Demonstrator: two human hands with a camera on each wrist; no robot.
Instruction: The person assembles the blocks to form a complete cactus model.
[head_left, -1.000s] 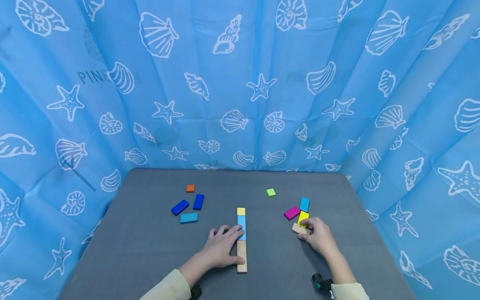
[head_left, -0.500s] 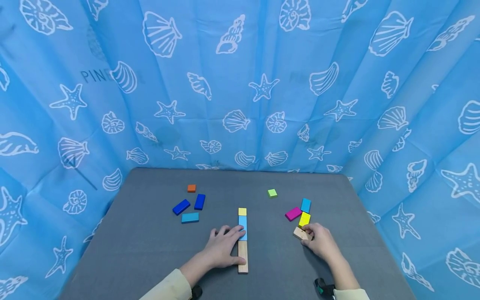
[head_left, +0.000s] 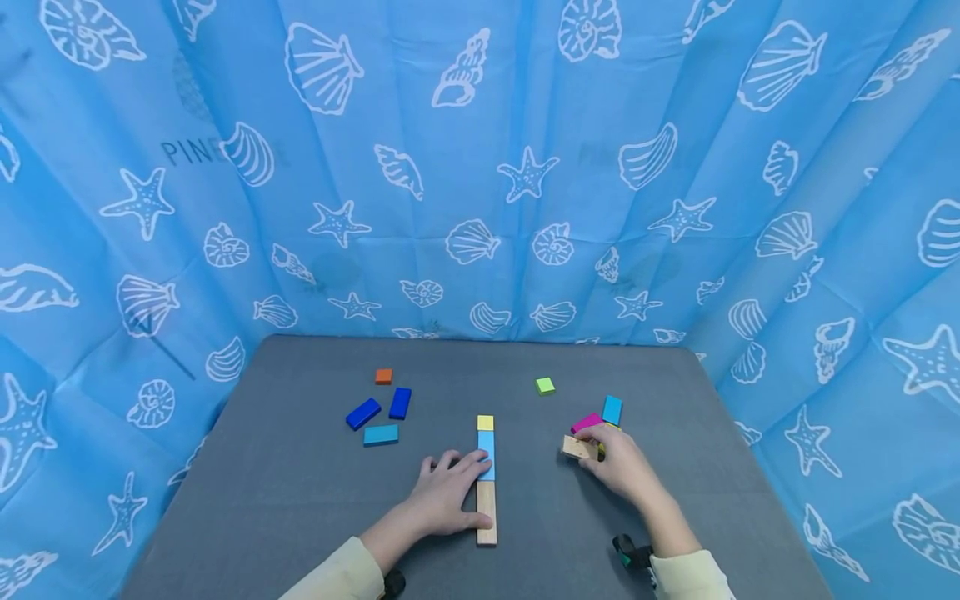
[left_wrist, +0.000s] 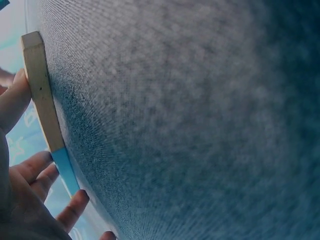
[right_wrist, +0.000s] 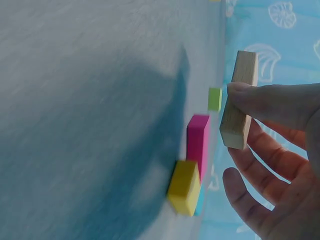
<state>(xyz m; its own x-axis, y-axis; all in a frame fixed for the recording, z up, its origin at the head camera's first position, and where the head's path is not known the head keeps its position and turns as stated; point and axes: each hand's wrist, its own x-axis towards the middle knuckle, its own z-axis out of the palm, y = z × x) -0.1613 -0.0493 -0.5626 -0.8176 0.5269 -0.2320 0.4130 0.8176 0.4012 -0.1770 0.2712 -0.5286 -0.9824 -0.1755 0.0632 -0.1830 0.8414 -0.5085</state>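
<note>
My right hand pinches a plain wooden block between thumb and fingers, lifted above the table in the right wrist view. Beneath and beyond it lie a yellow block, a magenta block and a blue block, the yellow one mostly behind the hand in the head view. At the middle, a straight row runs away from me: a long wooden block, a light blue block and a small pale yellow block. My left hand rests along its left side, thumb at the wood, fingertips on the light blue.
Left of the row lie two dark blue blocks, a teal block and a small orange block. A small lime green block sits at the back right. A blue shell-print curtain hangs behind the grey table.
My right hand has picked up the wooden block from beside the yellow one and moved it left and slightly away from me. The left hand stays on the row.
</note>
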